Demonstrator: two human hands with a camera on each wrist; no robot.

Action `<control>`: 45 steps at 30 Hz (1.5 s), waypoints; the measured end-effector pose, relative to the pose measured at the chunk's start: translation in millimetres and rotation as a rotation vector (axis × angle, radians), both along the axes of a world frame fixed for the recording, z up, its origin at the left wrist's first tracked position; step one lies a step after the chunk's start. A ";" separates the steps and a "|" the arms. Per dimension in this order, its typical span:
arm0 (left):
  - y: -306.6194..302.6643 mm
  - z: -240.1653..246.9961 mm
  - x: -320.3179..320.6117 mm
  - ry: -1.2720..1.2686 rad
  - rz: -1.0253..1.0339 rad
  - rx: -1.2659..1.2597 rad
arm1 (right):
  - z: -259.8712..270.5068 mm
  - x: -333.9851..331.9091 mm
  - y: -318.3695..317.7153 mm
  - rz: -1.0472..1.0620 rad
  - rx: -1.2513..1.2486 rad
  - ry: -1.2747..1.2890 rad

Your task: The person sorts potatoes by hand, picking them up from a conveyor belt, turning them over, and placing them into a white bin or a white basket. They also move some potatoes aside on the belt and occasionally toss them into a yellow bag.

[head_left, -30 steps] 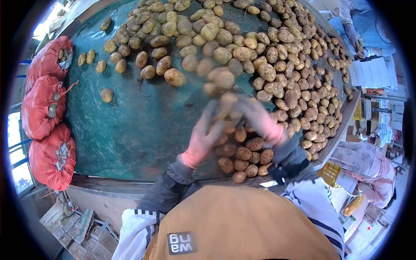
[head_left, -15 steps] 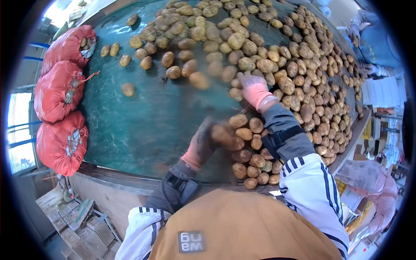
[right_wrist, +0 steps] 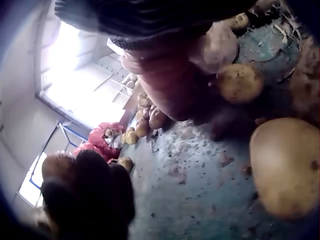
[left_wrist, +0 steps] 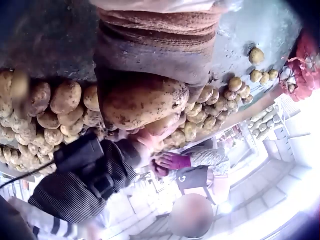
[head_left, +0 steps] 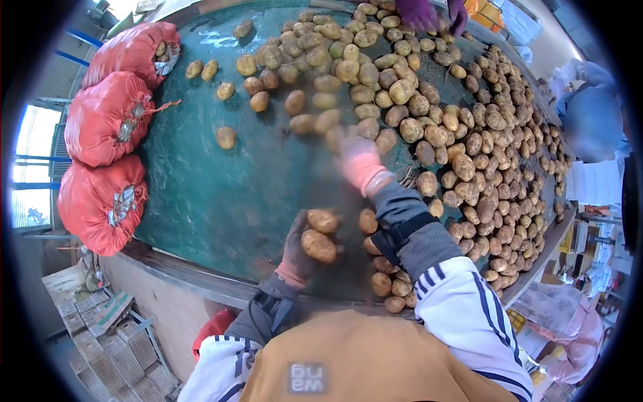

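Brown potatoes (head_left: pixel 319 246) in L hand (head_left: pixel 293 256), head view; R hand (head_left: pixel 360 155) unclear.

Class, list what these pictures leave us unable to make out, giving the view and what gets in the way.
Fingertips of the right hand, and whether they grip anything: head view, blur; right wrist view, shadow.
Palm of the left hand: head view, behind the two potatoes.
Most contents of the red sacks: head view, their covering.
Red thing: head view, partly behind the left sleeve.
Arms above the purple gloves: head view, top edge.
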State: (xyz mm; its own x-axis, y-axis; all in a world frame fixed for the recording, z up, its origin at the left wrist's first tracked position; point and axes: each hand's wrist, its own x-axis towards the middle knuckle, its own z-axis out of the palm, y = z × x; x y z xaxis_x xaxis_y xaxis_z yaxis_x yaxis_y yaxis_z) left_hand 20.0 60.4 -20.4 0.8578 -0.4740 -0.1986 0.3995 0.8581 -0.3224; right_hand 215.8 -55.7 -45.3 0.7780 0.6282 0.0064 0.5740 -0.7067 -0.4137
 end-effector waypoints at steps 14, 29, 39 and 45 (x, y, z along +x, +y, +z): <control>16.4 23.2 1.3 0.140 0.196 0.322 | -17.1 46.1 53.5 0.159 -0.112 -0.425; 9.1 -0.5 -5.8 0.109 -0.010 0.211 | 55.9 -118.4 -43.3 0.004 0.700 0.456; -32.2 2.8 -13.1 0.037 0.029 0.303 | 20.2 29.3 -137.2 -0.176 0.268 -0.287; -29.6 -0.2 -16.3 0.034 0.082 0.416 | 9.2 -10.1 -97.4 -0.225 -0.028 -0.227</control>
State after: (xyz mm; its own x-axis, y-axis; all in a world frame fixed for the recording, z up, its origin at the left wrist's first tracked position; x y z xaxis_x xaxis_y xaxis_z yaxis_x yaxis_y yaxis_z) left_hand 3.8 30.8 -20.6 0.8791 -0.2777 -0.3874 0.3193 0.9466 0.0459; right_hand 205.6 -153.0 -36.0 0.8782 0.4428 0.1809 0.4773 -0.8359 -0.2711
